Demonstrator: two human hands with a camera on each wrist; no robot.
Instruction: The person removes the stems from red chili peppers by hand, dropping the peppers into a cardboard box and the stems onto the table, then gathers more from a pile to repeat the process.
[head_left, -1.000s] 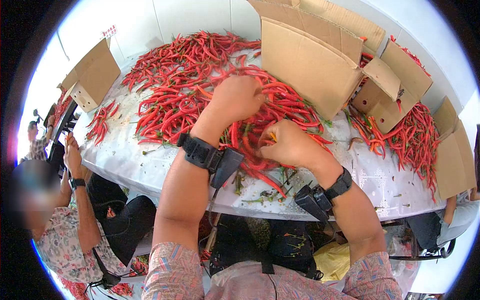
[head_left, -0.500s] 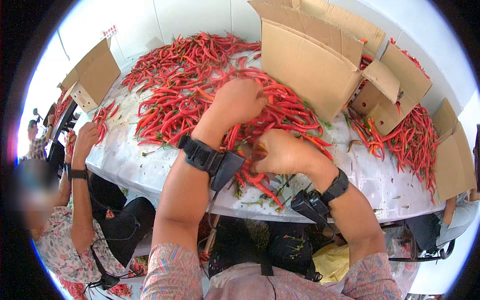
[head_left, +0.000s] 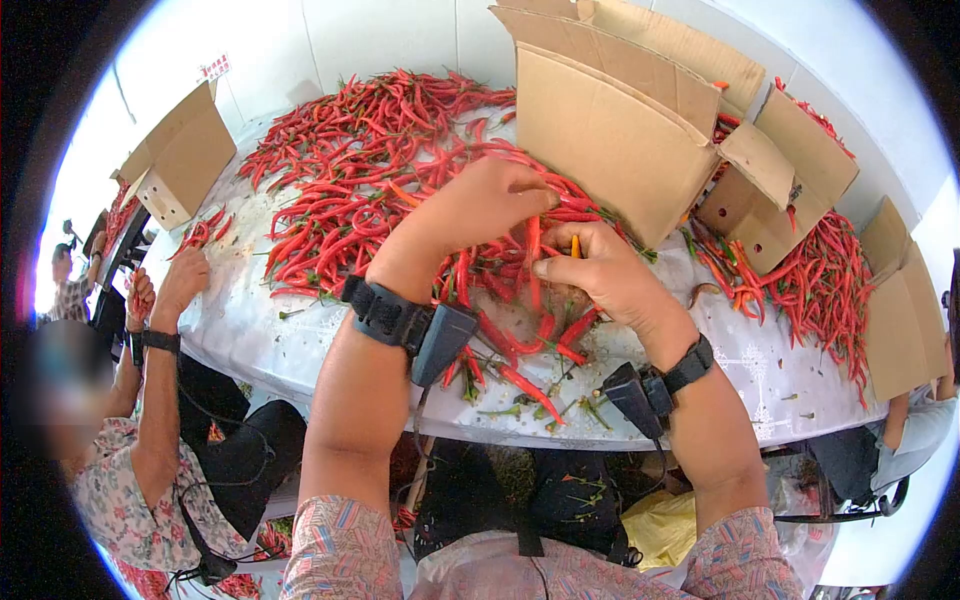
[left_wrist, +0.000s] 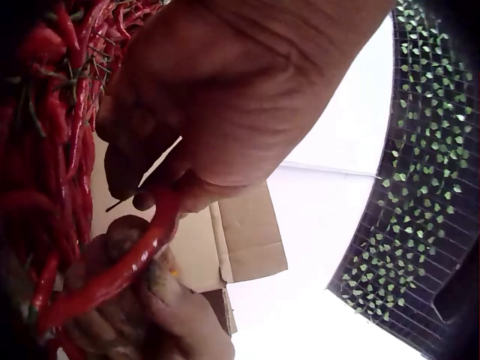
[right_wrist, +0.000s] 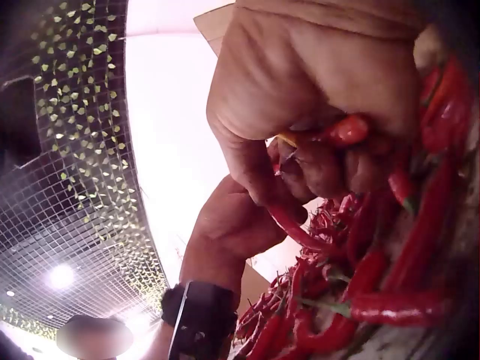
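Observation:
My left hand (head_left: pixel 490 205) pinches one end of a red chili pepper (head_left: pixel 534 262), which hangs down over the pile. In the left wrist view this chili pepper (left_wrist: pixel 112 281) curves from the left fingertips across to the right hand (left_wrist: pixel 172 315). Beside it, my right hand (head_left: pixel 598 268) has its fingers curled, with an orange tip (head_left: pixel 576 245) poking out above them. The right wrist view shows a red-orange chili pepper (right_wrist: pixel 346 131) held within those curled fingers. Loose red chili peppers (head_left: pixel 345 235) lie heaped under and behind both hands.
A tall cardboard box (head_left: pixel 610 130) stands behind my right hand, with a smaller open box (head_left: pixel 745 225) and another chili heap (head_left: pixel 825 280) farther right. Green stems (head_left: pixel 590 408) litter the table's near edge. Another person's hand (head_left: pixel 182 280) is at the left.
My right hand has turned and risen slightly, showing its thumb and the orange tip. The left hand has shifted right, and a chili pepper now hangs from it. Chili peppers at the pile's front have shifted.

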